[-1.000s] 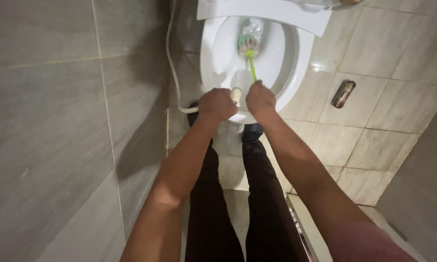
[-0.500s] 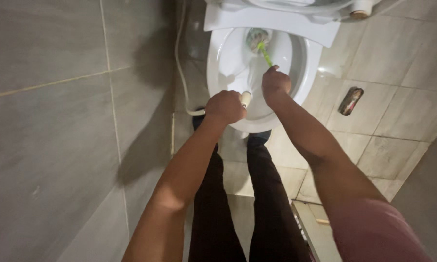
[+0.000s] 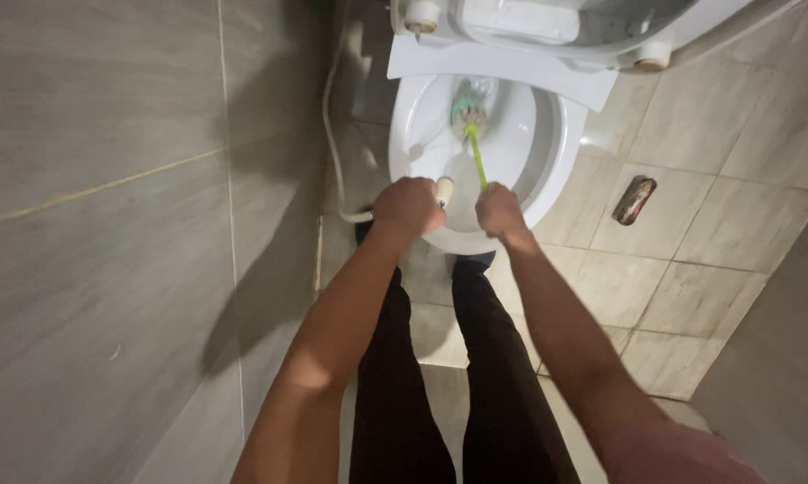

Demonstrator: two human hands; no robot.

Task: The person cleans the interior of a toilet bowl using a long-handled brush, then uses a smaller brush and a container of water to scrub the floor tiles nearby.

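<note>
A white toilet bowl (image 3: 547,170) stands ahead of me with its seat raised. My right hand (image 3: 500,211) grips the green handle of a toilet brush (image 3: 476,152) whose head rests deep in the bowl near the drain. My left hand (image 3: 408,206) is closed around a white spray nozzle (image 3: 443,190) held over the bowl's near rim, pointing into the bowl. Its white hose (image 3: 334,134) runs up along the wall at the left.
A grey tiled wall (image 3: 108,224) fills the left side. The floor is beige tile with a dark oblong drain cover (image 3: 634,199) right of the toilet. My legs in dark trousers (image 3: 440,376) stand just before the bowl. Another wall rises at lower right.
My right hand pushed the brush deeper into the bowl, then pulled back toward the near rim. The left hand kept the nozzle at the rim. The view tilted up slightly.
</note>
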